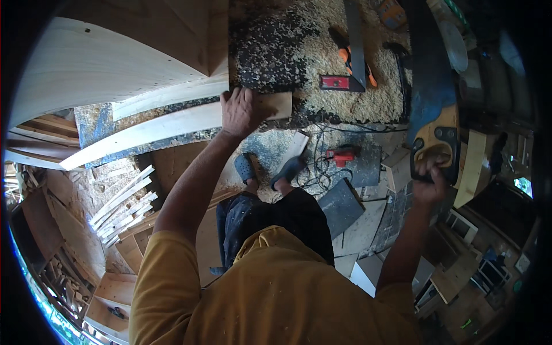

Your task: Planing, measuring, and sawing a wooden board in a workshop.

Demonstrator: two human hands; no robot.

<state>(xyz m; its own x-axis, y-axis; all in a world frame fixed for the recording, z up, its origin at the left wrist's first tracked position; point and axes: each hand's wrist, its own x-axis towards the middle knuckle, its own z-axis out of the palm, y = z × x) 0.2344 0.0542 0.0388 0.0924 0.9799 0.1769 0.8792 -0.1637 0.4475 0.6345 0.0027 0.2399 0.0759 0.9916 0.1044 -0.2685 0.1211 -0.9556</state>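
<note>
My left hand [240,112] presses down near the right end of a long pale wooden plank [172,125], its fingers curled over the board. The plank lies along the near edge of a bench strewn with shavings. Out to the right, my right hand [431,177] grips the wooden handle of a handsaw [432,109]. Its broad, dark bluish blade points away from me, apart from the plank. A try square [342,83] with a red inlay rests on the bench, beside an orange-and-black hand tool [345,56] partly under its blade.
A large wooden panel piece [115,52] stands on the bench at left. Wood shavings [328,109] cover the bench's right part. On the floor are a red power tool [341,156], tangled black cords [315,167], a grey board [340,207] and a pile of thin strips [126,204].
</note>
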